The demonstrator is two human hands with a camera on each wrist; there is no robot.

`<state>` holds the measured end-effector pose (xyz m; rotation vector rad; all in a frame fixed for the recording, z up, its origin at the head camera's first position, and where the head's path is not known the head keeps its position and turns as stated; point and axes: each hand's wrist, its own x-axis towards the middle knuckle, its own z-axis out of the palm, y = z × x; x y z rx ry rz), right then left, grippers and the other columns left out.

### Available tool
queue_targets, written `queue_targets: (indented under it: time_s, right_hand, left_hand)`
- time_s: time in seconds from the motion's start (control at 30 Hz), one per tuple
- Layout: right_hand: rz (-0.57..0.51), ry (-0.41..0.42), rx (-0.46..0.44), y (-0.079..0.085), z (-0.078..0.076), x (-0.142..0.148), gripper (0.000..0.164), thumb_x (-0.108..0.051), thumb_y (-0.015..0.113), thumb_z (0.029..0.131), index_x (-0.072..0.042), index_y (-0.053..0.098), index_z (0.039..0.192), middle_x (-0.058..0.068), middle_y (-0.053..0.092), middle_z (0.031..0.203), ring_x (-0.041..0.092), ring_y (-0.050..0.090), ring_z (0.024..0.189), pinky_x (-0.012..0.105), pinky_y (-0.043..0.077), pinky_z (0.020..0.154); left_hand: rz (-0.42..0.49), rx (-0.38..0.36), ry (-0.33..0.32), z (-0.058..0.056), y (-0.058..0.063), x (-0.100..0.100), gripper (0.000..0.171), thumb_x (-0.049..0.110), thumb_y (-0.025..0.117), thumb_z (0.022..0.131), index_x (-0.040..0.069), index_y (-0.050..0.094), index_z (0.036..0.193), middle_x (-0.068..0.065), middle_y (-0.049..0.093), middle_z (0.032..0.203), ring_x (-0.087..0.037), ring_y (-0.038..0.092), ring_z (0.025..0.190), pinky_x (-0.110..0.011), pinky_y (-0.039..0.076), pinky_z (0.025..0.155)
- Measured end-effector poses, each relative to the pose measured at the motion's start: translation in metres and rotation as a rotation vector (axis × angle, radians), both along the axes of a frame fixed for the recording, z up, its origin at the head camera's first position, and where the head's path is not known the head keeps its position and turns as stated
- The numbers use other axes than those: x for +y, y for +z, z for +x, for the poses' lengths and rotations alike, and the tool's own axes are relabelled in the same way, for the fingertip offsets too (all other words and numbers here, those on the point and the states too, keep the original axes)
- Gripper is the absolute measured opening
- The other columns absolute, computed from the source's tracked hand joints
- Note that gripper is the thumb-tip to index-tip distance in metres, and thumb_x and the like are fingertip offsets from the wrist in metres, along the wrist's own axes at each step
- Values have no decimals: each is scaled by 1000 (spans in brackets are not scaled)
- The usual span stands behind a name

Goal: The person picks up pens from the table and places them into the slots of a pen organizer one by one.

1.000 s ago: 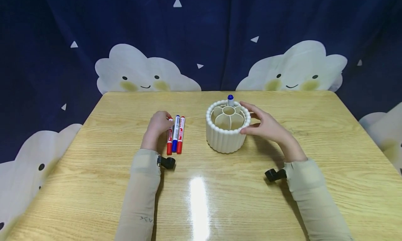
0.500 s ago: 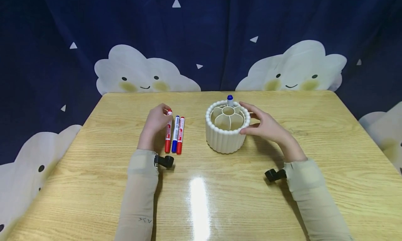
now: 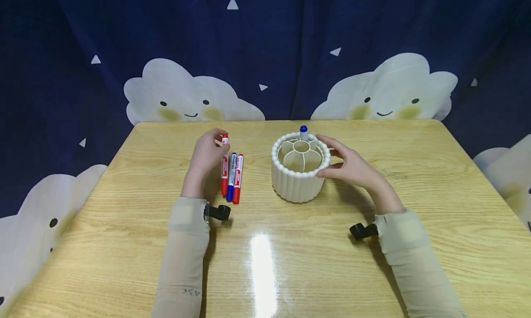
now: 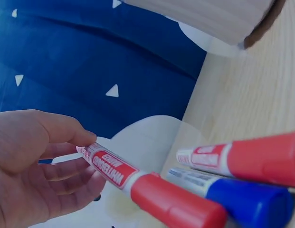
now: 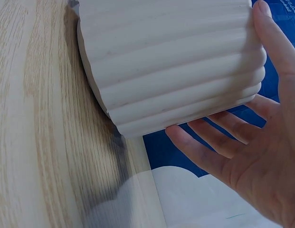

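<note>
My left hand [image 3: 206, 153] pinches a red-capped whiteboard marker [image 3: 224, 168] by its tail end, between thumb and fingers. In the left wrist view the marker's red cap [image 4: 180, 202] points down and away from the hand. Right beside it lie a blue-capped marker [image 3: 231, 177] and a second red-capped marker [image 3: 238, 179]. A cream, ribbed pen holder [image 3: 296, 186] with inner dividers stands upright to the right. My right hand [image 3: 354, 168] holds its right side, thumb at the near rim and fingers around the back. One blue-ended marker [image 3: 304, 133] stands in a rear compartment.
The wooden table [image 3: 332, 262] reaches to a dark blue curtain [image 3: 290, 41] printed with white clouds. Black wrist cameras [image 3: 220, 212] jut inward from both sleeves, low over the tabletop.
The left hand has moved toward the back of the table, raising the tail of the red-capped marker and drawing it along. The right hand and the pen holder have stayed put.
</note>
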<state>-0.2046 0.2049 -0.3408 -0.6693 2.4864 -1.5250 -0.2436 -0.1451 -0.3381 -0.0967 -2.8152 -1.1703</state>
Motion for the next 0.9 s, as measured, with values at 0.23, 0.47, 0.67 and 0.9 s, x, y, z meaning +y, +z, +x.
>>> queue_targets:
  time_s: [0.23, 0.47, 0.67, 0.9]
  right_hand:
    - [4, 3, -2, -1, 0, 0, 84, -11, 75, 74, -21, 28, 143, 4, 33, 143, 26, 40, 121, 36, 49, 85]
    - [-14, 1, 0, -2, -1, 0, 84, -10, 75, 74, -20, 28, 143, 4, 30, 145, 27, 39, 123, 35, 50, 85]
    - [-26, 6, -8, -2, -1, 0, 84, -9, 74, 74, -18, 28, 143, 4, 29, 145, 27, 39, 124, 30, 50, 84]
    - [-27, 5, -13, -2, -2, 0, 84, -10, 75, 74, -18, 28, 143, 3, 30, 145, 27, 39, 124, 26, 50, 83]
  left_hand:
    - [74, 130, 32, 3, 13, 7, 35, 11, 56, 84, 5, 55, 118, -12, 58, 105, -23, 56, 83, -31, 46, 65]
    - [167, 263, 22, -1, 33, 19, 35, 9, 58, 83, 5, 56, 118, -11, 59, 104, -23, 58, 84, -31, 48, 68]
    - [252, 318, 3, 0, 45, 28, 35, 9, 62, 82, 6, 57, 116, -9, 59, 105, -21, 58, 85, -28, 49, 70]
    - [376, 349, -7, 1, 52, 34, 36, 11, 66, 81, 8, 58, 116, -6, 59, 106, -17, 58, 85, -24, 50, 73]
